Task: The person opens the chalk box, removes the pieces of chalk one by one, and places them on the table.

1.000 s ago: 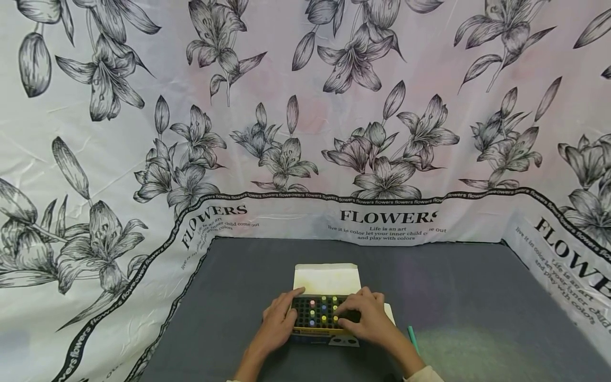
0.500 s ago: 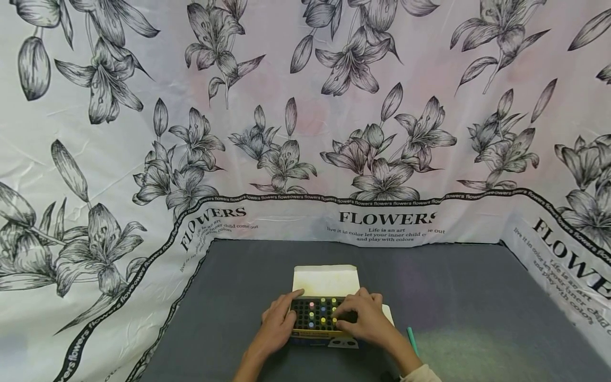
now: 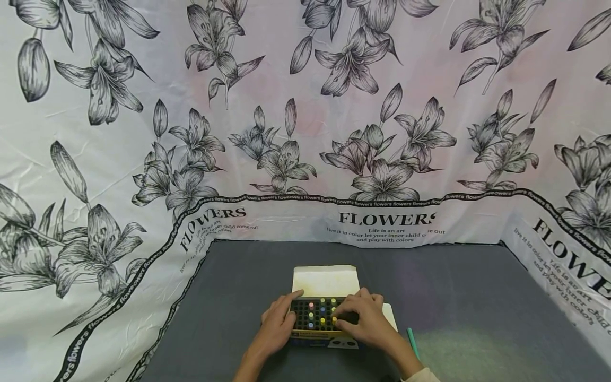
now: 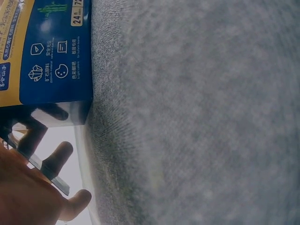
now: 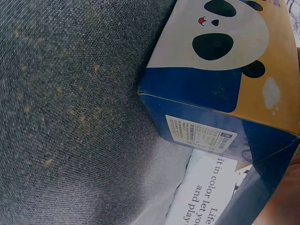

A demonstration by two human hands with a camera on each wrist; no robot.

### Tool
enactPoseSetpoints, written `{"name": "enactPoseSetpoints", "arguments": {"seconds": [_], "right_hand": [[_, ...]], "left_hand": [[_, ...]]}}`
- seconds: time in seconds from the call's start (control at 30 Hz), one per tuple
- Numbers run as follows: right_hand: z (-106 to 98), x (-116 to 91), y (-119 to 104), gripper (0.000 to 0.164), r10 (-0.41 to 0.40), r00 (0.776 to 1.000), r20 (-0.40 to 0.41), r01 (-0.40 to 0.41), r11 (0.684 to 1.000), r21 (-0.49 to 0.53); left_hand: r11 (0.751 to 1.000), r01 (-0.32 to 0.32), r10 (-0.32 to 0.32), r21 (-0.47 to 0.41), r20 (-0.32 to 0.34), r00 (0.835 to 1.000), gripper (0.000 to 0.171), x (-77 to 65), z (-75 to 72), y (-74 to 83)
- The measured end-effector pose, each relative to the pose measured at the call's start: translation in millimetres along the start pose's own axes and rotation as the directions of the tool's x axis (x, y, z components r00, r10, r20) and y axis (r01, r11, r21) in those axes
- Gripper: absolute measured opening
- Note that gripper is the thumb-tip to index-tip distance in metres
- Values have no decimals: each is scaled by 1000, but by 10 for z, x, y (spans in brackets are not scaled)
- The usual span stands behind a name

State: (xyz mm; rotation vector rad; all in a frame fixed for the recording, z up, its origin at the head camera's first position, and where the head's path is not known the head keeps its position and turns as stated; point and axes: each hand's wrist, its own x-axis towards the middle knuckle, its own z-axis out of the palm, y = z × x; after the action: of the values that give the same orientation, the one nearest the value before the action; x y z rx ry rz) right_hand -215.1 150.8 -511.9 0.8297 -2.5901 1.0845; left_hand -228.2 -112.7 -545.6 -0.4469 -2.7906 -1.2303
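A blue and yellow chalk box (image 3: 317,334) stands on the grey table with its lid folded back. Several coloured chalk sticks stand upright in its black holder, among them a pink stick (image 3: 312,305) and a blue stick (image 3: 311,324). My left hand (image 3: 276,319) holds the box's left end, the thumb at the rim and the index finger at the back corner. Over the right part, my right hand (image 3: 365,317) pinches a yellow chalk stick (image 3: 334,320) between thumb and index finger. Those fingers hide the holder's right end. A panda (image 5: 229,35) is printed on the box front.
A thin green stick (image 3: 412,342) lies on the table (image 3: 477,297) right of my right forearm. The pale lid (image 3: 325,281) spreads behind the holder, and a side flap (image 3: 390,315) juts out right. A flower-printed curtain (image 3: 305,228) borders the table at the back and sides.
Both hands keep almost the same place on the box and chalk. The whole head view has shifted very slightly.
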Motion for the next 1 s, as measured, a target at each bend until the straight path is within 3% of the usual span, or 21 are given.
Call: {"name": "enactPoseSetpoints", "arguments": {"seconds": [0.23, 0.53, 1.0], "right_hand": [[13, -3, 5, 17, -21, 999, -38, 21, 1000, 11], [4, -20, -17, 18, -23, 998, -64, 29, 995, 96], [10, -24, -2, 14, -55, 997, -58, 63, 987, 147]], "left_hand": [[1000, -2, 2, -10, -1, 1000, 55, -6, -1, 1], [1000, 0, 0, -6, 1, 1000, 56, -6, -8, 1], [1000, 2, -2, -15, 3, 1000, 56, -3, -6, 11]]}}
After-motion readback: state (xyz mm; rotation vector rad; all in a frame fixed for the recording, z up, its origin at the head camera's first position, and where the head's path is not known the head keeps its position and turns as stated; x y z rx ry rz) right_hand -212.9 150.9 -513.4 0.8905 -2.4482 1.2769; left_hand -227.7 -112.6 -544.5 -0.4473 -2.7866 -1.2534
